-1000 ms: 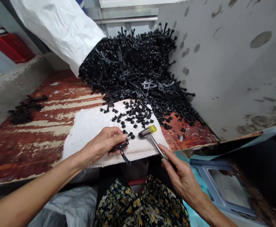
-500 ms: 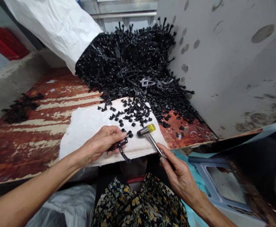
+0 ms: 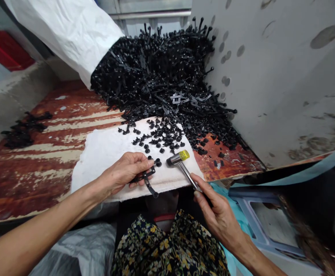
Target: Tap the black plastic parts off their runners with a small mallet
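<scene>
My left hand (image 3: 127, 170) is closed on a jointed black plastic part (image 3: 149, 184), pinched between thumb and fingers over a white cloth (image 3: 98, 153). One arm of the part hangs past the cloth's front edge. My right hand (image 3: 216, 205) grips the metal handle of a small mallet (image 3: 178, 158), whose head has a black face and a yellow face. The mallet head is just right of the black part, apart from it. Small black knobs (image 3: 158, 140) lie scattered on the cloth behind both hands.
A large heap of black plastic parts (image 3: 156, 69) spills from a white sack (image 3: 69, 34) at the back. A smaller black pile (image 3: 25, 130) is at left on the worn red-brown table (image 3: 49, 172). A grey panel (image 3: 276, 76) rises at right, above a blue-grey stool (image 3: 270, 222).
Both hands, the black part and the mallet stay almost in place. The view has shifted very slightly.
</scene>
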{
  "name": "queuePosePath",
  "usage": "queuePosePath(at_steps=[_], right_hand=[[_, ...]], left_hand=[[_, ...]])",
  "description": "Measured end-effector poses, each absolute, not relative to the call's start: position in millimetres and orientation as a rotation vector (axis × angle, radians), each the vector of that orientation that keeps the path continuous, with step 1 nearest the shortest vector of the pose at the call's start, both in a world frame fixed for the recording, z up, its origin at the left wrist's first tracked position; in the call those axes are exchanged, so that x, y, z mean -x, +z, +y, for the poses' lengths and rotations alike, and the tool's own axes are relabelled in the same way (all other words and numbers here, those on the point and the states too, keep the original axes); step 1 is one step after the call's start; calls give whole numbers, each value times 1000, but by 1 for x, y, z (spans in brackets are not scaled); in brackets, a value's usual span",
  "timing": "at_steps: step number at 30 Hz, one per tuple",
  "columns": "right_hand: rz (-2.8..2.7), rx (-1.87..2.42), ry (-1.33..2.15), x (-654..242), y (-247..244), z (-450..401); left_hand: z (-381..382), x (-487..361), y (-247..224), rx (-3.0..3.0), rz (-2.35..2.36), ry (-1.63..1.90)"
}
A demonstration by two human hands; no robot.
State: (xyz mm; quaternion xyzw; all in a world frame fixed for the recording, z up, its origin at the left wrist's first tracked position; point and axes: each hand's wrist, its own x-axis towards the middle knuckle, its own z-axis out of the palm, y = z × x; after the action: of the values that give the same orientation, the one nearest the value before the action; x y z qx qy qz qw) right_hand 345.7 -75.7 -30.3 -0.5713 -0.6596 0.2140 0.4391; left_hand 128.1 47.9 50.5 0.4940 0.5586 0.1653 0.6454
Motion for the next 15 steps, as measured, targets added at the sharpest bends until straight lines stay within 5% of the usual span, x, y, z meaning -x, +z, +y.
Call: queuePosePath(at_steps=[15], right_hand=[[-1789, 1353, 442, -349, -13, -73]], left_hand=[[52, -140, 67, -1210, 1431, 265]])
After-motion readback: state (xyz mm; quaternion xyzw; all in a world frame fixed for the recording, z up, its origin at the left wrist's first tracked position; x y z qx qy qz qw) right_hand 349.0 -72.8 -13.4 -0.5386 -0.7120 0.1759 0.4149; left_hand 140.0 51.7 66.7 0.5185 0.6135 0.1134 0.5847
